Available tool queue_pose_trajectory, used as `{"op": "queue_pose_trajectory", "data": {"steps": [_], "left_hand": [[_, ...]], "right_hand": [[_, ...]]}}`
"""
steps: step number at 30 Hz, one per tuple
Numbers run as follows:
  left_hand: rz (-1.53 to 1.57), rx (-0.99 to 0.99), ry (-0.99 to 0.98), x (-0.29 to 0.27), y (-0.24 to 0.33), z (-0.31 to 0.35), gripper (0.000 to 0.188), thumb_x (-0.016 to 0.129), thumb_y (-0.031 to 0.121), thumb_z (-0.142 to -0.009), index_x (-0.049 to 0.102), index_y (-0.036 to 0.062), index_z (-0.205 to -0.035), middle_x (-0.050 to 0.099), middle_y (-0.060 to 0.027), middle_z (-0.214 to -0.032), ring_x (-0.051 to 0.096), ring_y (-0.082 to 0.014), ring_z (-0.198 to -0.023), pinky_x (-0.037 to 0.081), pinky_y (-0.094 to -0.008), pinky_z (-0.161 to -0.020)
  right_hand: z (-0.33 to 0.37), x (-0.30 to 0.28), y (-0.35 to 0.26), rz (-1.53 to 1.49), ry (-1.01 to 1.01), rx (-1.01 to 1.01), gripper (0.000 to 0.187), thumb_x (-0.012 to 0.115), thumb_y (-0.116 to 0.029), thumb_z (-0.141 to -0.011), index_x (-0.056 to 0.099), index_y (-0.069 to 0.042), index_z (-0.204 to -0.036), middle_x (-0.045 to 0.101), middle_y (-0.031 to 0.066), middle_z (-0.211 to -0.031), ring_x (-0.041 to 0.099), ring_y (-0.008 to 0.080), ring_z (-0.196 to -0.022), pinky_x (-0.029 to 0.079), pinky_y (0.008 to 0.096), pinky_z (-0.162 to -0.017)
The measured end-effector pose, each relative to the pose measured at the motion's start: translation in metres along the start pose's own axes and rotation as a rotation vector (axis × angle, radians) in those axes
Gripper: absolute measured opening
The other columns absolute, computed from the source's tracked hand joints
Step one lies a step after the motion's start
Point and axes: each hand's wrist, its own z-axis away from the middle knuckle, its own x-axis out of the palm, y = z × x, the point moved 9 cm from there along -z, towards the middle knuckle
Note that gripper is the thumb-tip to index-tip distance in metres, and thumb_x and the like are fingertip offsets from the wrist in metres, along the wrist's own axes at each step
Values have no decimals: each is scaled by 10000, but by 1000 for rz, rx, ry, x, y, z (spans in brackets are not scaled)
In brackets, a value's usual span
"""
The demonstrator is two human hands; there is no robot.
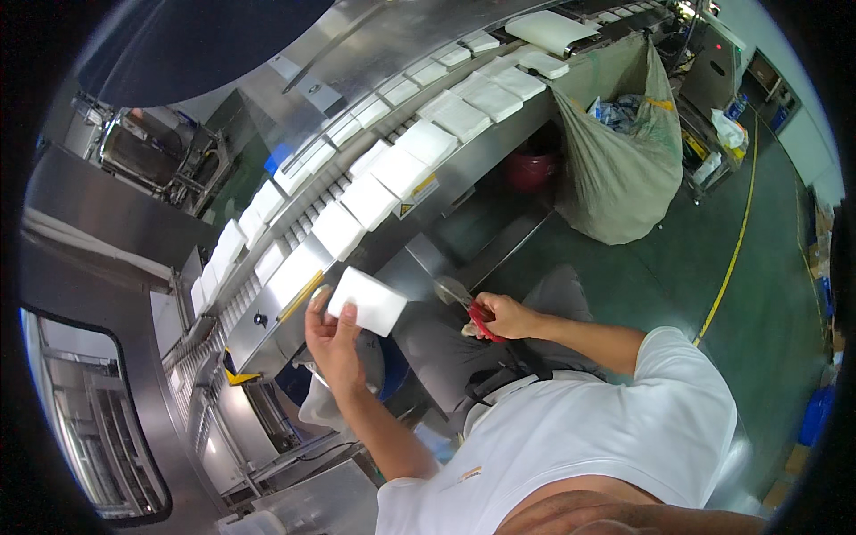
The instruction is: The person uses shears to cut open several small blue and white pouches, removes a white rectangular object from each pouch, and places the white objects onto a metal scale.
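The conveyor (pixel 477 156), the biggest thing before me, curves from near left to far right; on the far right hangs a large cloth sack (pixel 615 169); flat white packets (pixel 370 201) lie in rows along the conveyor; my left hand (pixel 334 337) grasps one white packet (pixel 370 301) by its left side, thumb on the face toward me, just beside the conveyor's near edge; my right hand (pixel 504 318) is wrapped round the red handles of the scissors (pixel 482 319), blades pointing left; I can't tell whether they are parted.

I judge the step in hand to be holding one packet up with the scissors ready; bringing the two together would call for a steady left grip, fingers clear of the blades; the packet's right corner faces the scissors across a small open gap; the conveyor's edge limits room on the left, while the floor (pixel 642 276) opens out on the right.
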Motion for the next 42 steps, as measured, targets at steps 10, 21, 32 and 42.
{"op": "queue_pose_trajectory", "data": {"steps": [10, 21, 32, 42], "left_hand": [[-100, 148, 178, -48, 51, -99, 495, 770, 152, -926, 556, -24, -1335, 655, -27, -912, 578, -59, -740, 429, -189, -573], [-599, 265, 341, -131, 75, -368, 290, 808, 225, -895, 713, -49, -906, 664, -34, -754, 566, -101, -584, 434, -293, -496], [-1287, 476, 513, -88, 81, -371, 653, 878, 341, -772, 568, -7, -1230, 697, -238, -1115, 670, -421, -1060, 525, -481, -923], [-1446, 769, 164, -77, 151, -38, 382, 760, 150, -903, 588, 42, -1226, 623, -193, -1132, 639, -370, -1037, 550, -433, -898]], "right_hand": [[-3, -71, 143, 78, 70, 186, 217, 685, -66, -943, 560, 0, -1108, 674, 75, -912, 681, 150, -793, 559, 334, -679], [-3, -86, 179, 140, 75, 248, 167, 680, -120, -980, 547, -37, -1037, 670, 63, -875, 688, 159, -717, 538, 305, -617], [-19, -88, 207, 68, 147, 265, 134, 655, -68, -968, 557, -32, -1052, 666, 65, -863, 670, 152, -699, 534, 311, -613], [-54, -80, 225, 99, 58, 443, 285, 696, -269, -995, 641, -35, -1148, 703, 60, -866, 659, 129, -681, 524, 285, -587]]}}
